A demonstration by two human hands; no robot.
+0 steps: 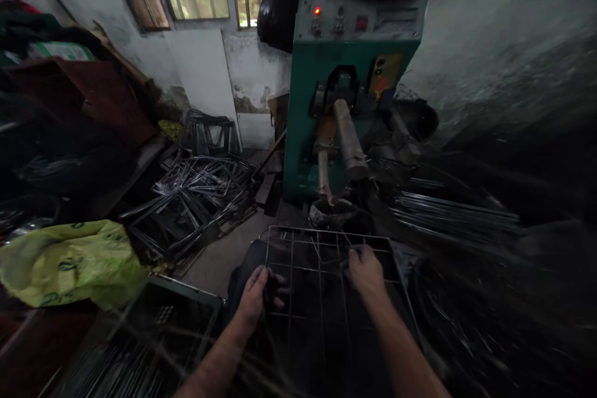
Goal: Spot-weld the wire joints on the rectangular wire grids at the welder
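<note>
Head view: both hands on wire grid (pixel 326 280), lying flat across lap before green welding machine (pixel 349 106). Left hand (pixel 254 295) at left edge, fingers curled round a wire; right hand (pixel 366 270) gripping inner wire near far end. Positioning step, seemingly; next calls for sliding grid forward under electrode arm (pixel 349 140), held level.

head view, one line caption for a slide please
Both hands, left hand and right hand, grip a wire grid before a green machine.
</note>
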